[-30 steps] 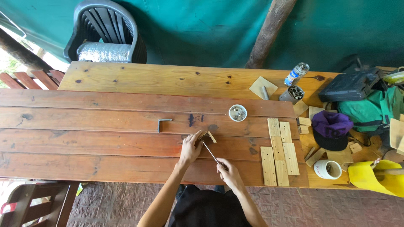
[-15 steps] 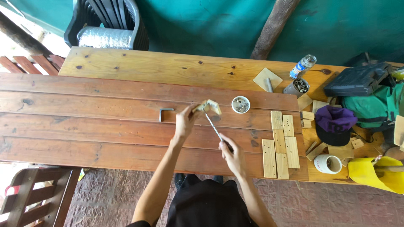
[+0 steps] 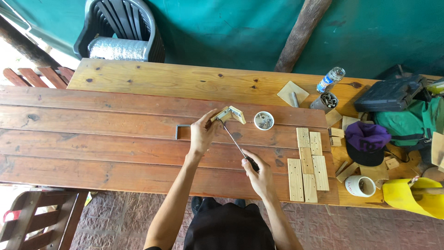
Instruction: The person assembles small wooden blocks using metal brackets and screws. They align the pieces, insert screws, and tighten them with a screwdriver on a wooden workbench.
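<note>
gripping angled wood piece (image 3: pixel 230 113) w/ left hand (image 3: pixel 202 134), right hand (image 3: pixel 259 175) w/ thin metal screwdriver (image 3: pixel 236 144).

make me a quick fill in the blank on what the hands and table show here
1. The right hand grips a ____ by its dark handle.
2. The left hand steadies a small ____ piece on the table.
3. The small round dish lies to the ____ of that piece.

Missing words: screwdriver; wooden; right

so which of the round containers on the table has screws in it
The small white dish, just right of the wooden piece the left hand holds. It shows metal bits inside; the white mug looks dark inside, and the grey tin holds larger metal pieces.
</note>
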